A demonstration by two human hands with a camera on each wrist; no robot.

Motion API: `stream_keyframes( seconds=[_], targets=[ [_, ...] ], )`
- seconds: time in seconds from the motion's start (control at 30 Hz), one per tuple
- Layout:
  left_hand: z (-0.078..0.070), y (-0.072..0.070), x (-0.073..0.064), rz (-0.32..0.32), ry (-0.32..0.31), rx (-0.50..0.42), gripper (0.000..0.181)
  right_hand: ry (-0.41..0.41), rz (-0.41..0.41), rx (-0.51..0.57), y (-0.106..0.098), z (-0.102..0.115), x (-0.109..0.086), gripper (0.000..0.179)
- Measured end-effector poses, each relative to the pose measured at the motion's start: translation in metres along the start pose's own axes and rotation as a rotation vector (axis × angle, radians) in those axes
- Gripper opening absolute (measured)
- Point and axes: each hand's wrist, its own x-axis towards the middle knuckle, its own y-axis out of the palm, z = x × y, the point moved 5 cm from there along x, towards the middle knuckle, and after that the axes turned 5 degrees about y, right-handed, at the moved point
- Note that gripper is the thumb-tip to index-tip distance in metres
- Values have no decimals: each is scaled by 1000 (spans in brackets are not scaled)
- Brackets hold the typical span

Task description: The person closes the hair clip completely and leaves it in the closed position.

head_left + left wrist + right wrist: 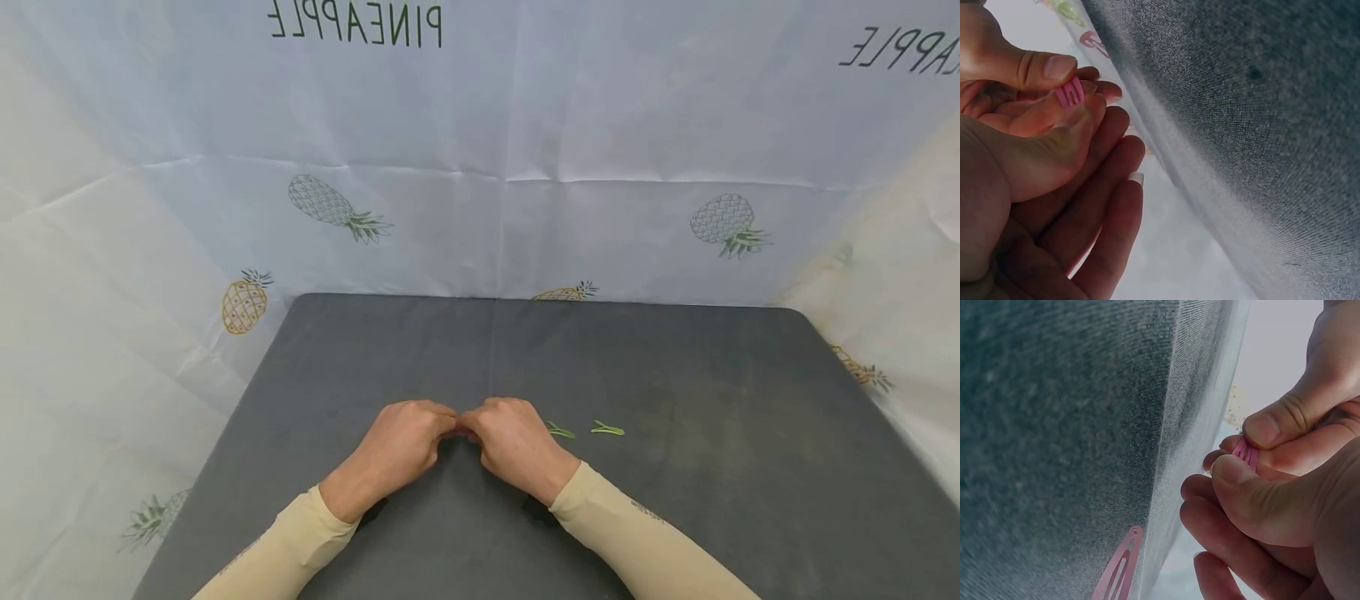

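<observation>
My left hand [403, 437] and right hand [517, 442] meet fingertip to fingertip above the middle of the dark table. Between them they pinch a small snap hair clip, pink in the left wrist view [1071, 95] and in the right wrist view. Each thumb presses one end of it, so only its slotted middle shows. Behind the hands in the head view the clip is hidden. Just right of my right hand lies one hair clip [561, 430], partly covered by that hand, with another hair clip [608, 428] beside it. Both look yellow-green there.
A dark grey cloth-covered table [712, 467] spreads under both hands. White curtain [600, 117] printed with pineapples hangs behind it and along both sides. In the right wrist view a pink snap clip [1119, 572] lies near a fold in the cloth.
</observation>
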Motion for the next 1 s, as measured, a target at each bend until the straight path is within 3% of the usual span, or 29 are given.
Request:
stream_keyframes(
  seconds=[0.17, 0.43, 0.83, 1.0],
  targets=[
    [0, 1, 0, 6, 2, 29, 48, -12, 21, -1, 0, -1, 0, 22],
    [1, -1, 1, 8, -18, 13, 40, -15, 16, -5, -2, -3, 2, 24],
    [0, -2, 2, 10, -7, 21, 43, -18, 19, 6, -3, -4, 1, 21],
    [0, -1, 0, 15, -2, 53, 52, -31, 17, 14, -2, -3, 0, 23]
  ],
)
